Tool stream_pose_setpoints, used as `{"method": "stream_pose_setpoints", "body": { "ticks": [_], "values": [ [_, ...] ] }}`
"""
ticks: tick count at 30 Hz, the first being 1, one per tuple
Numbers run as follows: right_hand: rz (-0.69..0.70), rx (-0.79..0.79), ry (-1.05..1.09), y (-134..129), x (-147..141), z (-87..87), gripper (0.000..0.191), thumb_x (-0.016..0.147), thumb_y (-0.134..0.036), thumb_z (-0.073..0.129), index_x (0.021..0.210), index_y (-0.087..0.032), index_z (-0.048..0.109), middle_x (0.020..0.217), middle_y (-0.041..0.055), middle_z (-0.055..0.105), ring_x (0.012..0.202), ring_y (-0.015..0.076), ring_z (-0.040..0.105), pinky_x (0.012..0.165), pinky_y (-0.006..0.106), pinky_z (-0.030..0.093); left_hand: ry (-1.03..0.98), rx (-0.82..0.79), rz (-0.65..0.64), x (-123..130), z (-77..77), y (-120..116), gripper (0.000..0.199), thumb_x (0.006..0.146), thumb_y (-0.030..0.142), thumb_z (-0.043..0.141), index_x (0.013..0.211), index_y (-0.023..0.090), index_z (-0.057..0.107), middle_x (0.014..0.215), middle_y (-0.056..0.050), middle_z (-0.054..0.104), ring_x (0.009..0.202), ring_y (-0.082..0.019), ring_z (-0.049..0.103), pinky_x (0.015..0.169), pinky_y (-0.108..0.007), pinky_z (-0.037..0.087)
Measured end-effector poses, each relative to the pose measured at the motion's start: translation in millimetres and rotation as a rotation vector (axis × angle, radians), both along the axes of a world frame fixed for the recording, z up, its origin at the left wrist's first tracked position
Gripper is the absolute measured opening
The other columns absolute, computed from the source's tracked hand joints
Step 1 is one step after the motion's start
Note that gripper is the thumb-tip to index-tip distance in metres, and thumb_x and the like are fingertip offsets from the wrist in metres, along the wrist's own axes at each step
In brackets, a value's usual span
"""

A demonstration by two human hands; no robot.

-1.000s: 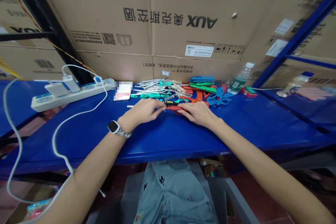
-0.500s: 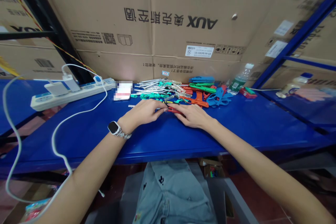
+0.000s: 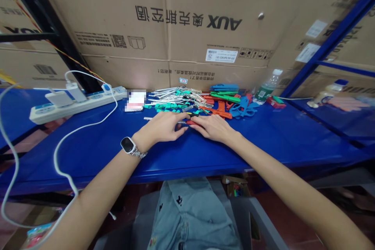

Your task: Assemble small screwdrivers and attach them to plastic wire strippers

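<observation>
My right hand is closed on a small red piece at the middle of the blue table. Just to its left, my left hand has its thumb apart from its fingers, and a thin metal rod shows between them; whether it grips the rod is unclear. A black and yellow item lies by the fingertips of both hands. Beyond them are a pile of silvery rods, small green pieces, orange parts and blue parts.
A white power strip with plugs and a loose cable occupies the left side. A phone lies beside it. A green-labelled bottle and a red box stand right of the pile, before a large cardboard box.
The thumb of my left hand has moved away from its fingers, and the red piece shows more clearly at my right fingertips. The camera view has shifted slightly.
</observation>
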State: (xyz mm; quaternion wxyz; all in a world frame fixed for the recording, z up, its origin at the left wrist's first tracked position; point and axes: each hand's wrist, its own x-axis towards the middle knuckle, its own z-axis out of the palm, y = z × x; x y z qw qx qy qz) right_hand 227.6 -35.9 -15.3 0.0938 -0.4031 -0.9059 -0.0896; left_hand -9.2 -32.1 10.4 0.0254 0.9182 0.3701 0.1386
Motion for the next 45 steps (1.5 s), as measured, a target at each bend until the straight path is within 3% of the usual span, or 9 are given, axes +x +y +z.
{"method": "stream_pose_setpoints", "body": {
  "ticks": [5, 9, 11, 15, 22, 27, 36, 41, 45],
  "values": [
    [0.023, 0.020, -0.040, -0.8, -3.1, -1.7, 0.048, 0.113, -0.048, 0.029, 0.122, -0.019, 0.065, 0.122, 0.0108, 0.068, 0.070, 0.0156, 0.058, 0.055, 0.031, 0.022, 0.031, 0.013, -0.084, 0.8, 0.1, 1.9, 0.028, 0.104, 0.034, 0.051, 0.115, 0.020, 0.073, 0.109, -0.009, 0.078, 0.091, -0.022, 0.072, 0.075, -0.031, 0.046],
    [0.019, -0.006, -0.009, -1.6, -4.2, 0.3, 0.039, 0.111, -0.040, 0.037, 0.129, -0.017, 0.063, 0.123, 0.0120, 0.070, 0.079, 0.0185, 0.063, 0.059, 0.031, 0.029, -0.002, 0.067, -0.073, -4.0, -1.6, 8.2, 0.027, 0.105, 0.033, 0.053, 0.117, 0.023, 0.074, 0.114, -0.007, 0.076, 0.094, -0.021, 0.072, 0.074, -0.030, 0.046],
    [-0.010, -0.022, 0.048, -1.6, -0.9, 2.1, 0.036, 0.109, -0.039, 0.044, 0.129, -0.017, 0.064, 0.120, 0.0115, 0.073, 0.085, 0.0206, 0.067, 0.063, 0.030, 0.033, -0.010, 0.087, -0.058, -7.1, -1.4, 11.0, 0.027, 0.104, 0.033, 0.054, 0.117, 0.023, 0.075, 0.114, -0.007, 0.076, 0.095, -0.021, 0.072, 0.074, -0.030, 0.046],
    [-0.089, -0.047, 0.108, -0.9, 11.6, 5.2, 0.036, 0.108, -0.049, 0.049, 0.109, -0.020, 0.070, 0.106, 0.0087, 0.078, 0.085, 0.0219, 0.069, 0.065, 0.030, 0.033, -0.022, 0.066, -0.037, -11.4, 0.9, 14.6, 0.031, 0.105, 0.037, 0.052, 0.117, 0.022, 0.077, 0.111, -0.008, 0.077, 0.093, -0.022, 0.071, 0.074, -0.031, 0.047],
    [-0.039, -0.042, 0.094, 0.8, 21.7, 2.9, 0.041, 0.110, -0.049, 0.043, 0.098, -0.019, 0.068, 0.090, 0.0078, 0.077, 0.075, 0.0202, 0.066, 0.063, 0.030, 0.026, -0.019, -0.033, 0.035, -9.5, -3.7, 15.3, 0.038, 0.102, 0.033, 0.056, 0.136, 0.020, 0.068, 0.118, -0.012, 0.077, 0.103, -0.026, 0.071, 0.088, -0.036, 0.051],
    [-0.017, -0.027, 0.110, 1.0, 20.9, -0.2, 0.043, 0.110, -0.050, 0.040, 0.099, -0.019, 0.068, 0.088, 0.0075, 0.076, 0.071, 0.0192, 0.064, 0.062, 0.029, 0.025, 0.079, 0.015, 0.086, -7.9, -4.6, 13.3, 0.041, 0.101, 0.026, 0.052, 0.140, 0.021, 0.063, 0.111, -0.012, 0.075, 0.097, -0.026, 0.070, 0.080, -0.033, 0.050],
    [-0.019, -0.017, 0.138, -1.3, 17.9, -2.8, 0.044, 0.110, -0.050, 0.038, 0.103, -0.018, 0.068, 0.086, 0.0085, 0.076, 0.071, 0.0204, 0.065, 0.060, 0.031, 0.024, 0.220, 0.183, 0.119, 0.6, 0.7, 4.0, 0.028, 0.094, 0.021, 0.046, 0.107, 0.016, 0.070, 0.086, -0.011, 0.066, 0.072, -0.023, 0.062, 0.060, -0.032, 0.038],
    [-0.004, -0.030, 0.167, -0.9, 16.6, -3.5, 0.045, 0.109, -0.050, 0.037, 0.103, -0.018, 0.069, 0.087, 0.0085, 0.076, 0.071, 0.0202, 0.065, 0.060, 0.030, 0.025, 0.232, 0.205, 0.149, 2.8, 2.0, 2.4, 0.026, 0.090, 0.022, 0.047, 0.098, 0.016, 0.072, 0.079, -0.010, 0.064, 0.067, -0.021, 0.059, 0.058, -0.033, 0.035],
    [-0.028, -0.043, 0.147, -1.6, 14.1, -3.8, 0.045, 0.110, -0.049, 0.036, 0.108, -0.018, 0.070, 0.087, 0.0079, 0.077, 0.069, 0.0200, 0.064, 0.060, 0.031, 0.024, 0.236, 0.169, 0.180, 5.3, 4.3, 0.3, 0.030, 0.091, 0.025, 0.046, 0.102, 0.015, 0.071, 0.082, -0.013, 0.066, 0.070, -0.025, 0.061, 0.061, -0.035, 0.039]
  ]
}}
